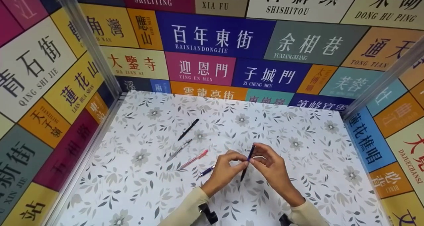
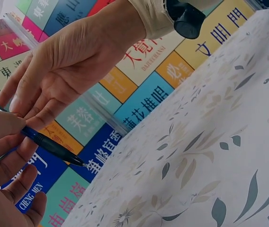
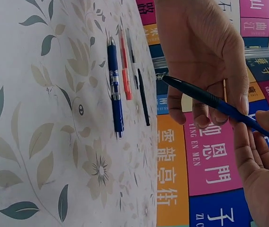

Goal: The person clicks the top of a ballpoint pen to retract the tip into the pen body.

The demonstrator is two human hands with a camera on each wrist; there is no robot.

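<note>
Both hands hold one dark blue pen (image 1: 244, 174) with a black grip section, tilted above the table. My left hand (image 1: 227, 168) pinches it around the middle between thumb and fingers. Higher on the barrel, my right hand (image 1: 272, 163) pinches it, thumb against fingertips. In the right wrist view the pen (image 3: 196, 94) shows its black grip end pointing past the left hand (image 3: 210, 52). The left wrist view shows the pen's (image 2: 56, 147) thin tip sticking out beyond the fingers. Fingers cover part of the barrel.
Left of the hands lie a blue pen (image 1: 207, 171), close to the left wrist, a pink pen (image 1: 193, 159), a clear pen with dark parts (image 1: 179, 150) and a black pen (image 1: 188, 129). A flower-patterned cloth (image 1: 139, 126) covers the table. Panels with printed signs (image 1: 212, 35) enclose it.
</note>
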